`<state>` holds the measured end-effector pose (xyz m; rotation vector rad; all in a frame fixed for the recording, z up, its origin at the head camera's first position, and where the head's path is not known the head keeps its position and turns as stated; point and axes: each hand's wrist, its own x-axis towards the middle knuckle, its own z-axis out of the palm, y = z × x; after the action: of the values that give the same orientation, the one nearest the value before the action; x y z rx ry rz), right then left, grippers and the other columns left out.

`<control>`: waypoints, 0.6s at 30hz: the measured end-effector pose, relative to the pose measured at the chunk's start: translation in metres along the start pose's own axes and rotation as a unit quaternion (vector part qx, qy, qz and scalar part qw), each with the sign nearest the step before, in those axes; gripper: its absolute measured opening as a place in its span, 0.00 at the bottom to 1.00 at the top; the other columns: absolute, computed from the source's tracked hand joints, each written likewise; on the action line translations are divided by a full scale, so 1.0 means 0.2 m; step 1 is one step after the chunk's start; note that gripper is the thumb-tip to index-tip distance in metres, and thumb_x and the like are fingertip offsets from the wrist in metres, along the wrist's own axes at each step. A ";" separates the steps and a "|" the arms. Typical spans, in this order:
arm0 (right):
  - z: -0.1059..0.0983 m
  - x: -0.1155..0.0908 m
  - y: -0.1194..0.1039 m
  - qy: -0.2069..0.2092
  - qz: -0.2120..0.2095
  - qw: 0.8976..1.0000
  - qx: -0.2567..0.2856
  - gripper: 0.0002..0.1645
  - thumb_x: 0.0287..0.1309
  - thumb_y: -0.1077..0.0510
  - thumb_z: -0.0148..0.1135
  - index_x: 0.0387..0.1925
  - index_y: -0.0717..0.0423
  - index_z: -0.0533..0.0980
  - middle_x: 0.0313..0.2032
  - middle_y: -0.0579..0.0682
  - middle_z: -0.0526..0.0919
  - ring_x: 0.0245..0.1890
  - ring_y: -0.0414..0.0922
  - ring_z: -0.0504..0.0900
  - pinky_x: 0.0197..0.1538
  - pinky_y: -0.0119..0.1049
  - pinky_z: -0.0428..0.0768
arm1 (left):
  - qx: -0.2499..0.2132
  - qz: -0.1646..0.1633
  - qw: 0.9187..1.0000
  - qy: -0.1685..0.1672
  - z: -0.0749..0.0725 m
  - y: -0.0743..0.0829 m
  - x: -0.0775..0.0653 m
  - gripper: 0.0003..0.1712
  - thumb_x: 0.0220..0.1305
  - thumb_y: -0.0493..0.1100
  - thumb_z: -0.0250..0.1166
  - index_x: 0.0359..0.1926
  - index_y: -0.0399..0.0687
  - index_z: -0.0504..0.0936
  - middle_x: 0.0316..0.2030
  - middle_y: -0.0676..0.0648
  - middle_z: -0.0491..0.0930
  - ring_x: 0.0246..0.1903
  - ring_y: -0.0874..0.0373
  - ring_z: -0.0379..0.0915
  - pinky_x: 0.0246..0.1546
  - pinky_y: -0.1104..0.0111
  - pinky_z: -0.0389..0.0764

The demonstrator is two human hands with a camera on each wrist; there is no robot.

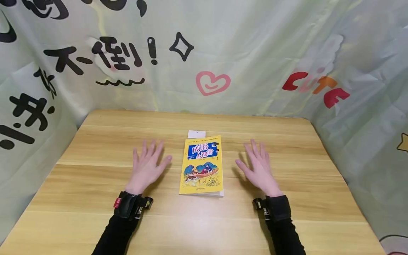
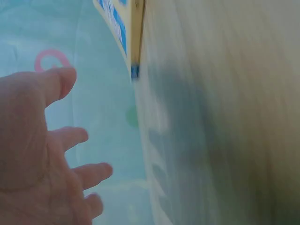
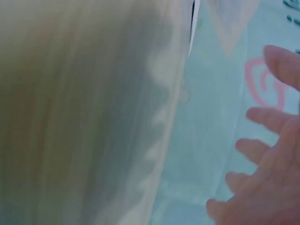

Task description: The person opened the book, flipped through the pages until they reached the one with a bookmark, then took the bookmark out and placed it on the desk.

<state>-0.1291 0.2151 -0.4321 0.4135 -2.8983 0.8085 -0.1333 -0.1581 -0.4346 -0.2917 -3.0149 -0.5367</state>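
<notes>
A yellow paperback book (image 1: 201, 184) lies in the middle of the table, with a blue title panel and a picture of people in a boat on its cover. Its lower right corner is slightly lifted, showing white pages. Beyond its top edge lies a small white card (image 1: 196, 134). To the left of the book is my left hand (image 1: 148, 167), fingers spread and holding nothing. My right hand (image 1: 259, 168) is on the other side, also spread and apart from the book. Both cast shadows on the wood. The book's spine (image 2: 136, 33) shows in the left wrist view.
The wooden table (image 1: 95, 177) has rounded far corners. A pale cloth backdrop (image 1: 255, 53) with black lettering, a pink heart and coloured letters hangs behind and at both sides. Each wrist wears a black strap (image 1: 127, 205) with a small camera.
</notes>
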 end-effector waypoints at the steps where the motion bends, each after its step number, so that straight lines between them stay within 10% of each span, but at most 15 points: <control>1: 0.00 0.01 -0.02 0.002 -0.017 1.000 -0.002 0.43 0.66 0.42 0.51 0.73 0.60 0.52 0.74 0.61 0.38 0.70 0.60 0.26 0.66 0.69 0.32 | 0.001 0.008 1.000 -0.008 0.00 0.02 0.00 0.43 0.69 0.68 0.41 0.75 0.49 0.48 0.73 0.34 0.43 0.70 0.37 0.23 0.63 0.33 0.27; 11: 0.10 -0.01 -0.32 -0.047 -0.202 0.978 -0.040 0.42 0.60 0.37 0.57 0.69 0.54 0.64 0.73 0.58 0.52 0.72 0.58 0.36 0.69 0.65 0.39 | -0.020 0.111 0.989 -0.096 -0.01 0.25 -0.08 0.41 0.68 0.67 0.44 0.74 0.52 0.54 0.73 0.40 0.47 0.71 0.39 0.33 0.65 0.36 0.32; 18: 0.14 -0.03 -0.32 -0.134 -0.202 0.968 -0.067 0.55 0.46 0.28 0.62 0.70 0.54 0.63 0.72 0.56 0.55 0.72 0.56 0.43 0.70 0.62 0.43 | -0.046 0.126 0.976 -0.169 0.00 0.36 -0.14 0.51 0.60 0.70 0.54 0.75 0.51 0.51 0.74 0.36 0.39 0.70 0.36 0.32 0.65 0.35 0.39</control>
<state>-0.1050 0.1492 -0.4263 1.1291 -2.9166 0.5223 -0.0923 -0.0978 -0.4126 -0.8380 -3.2013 -0.6647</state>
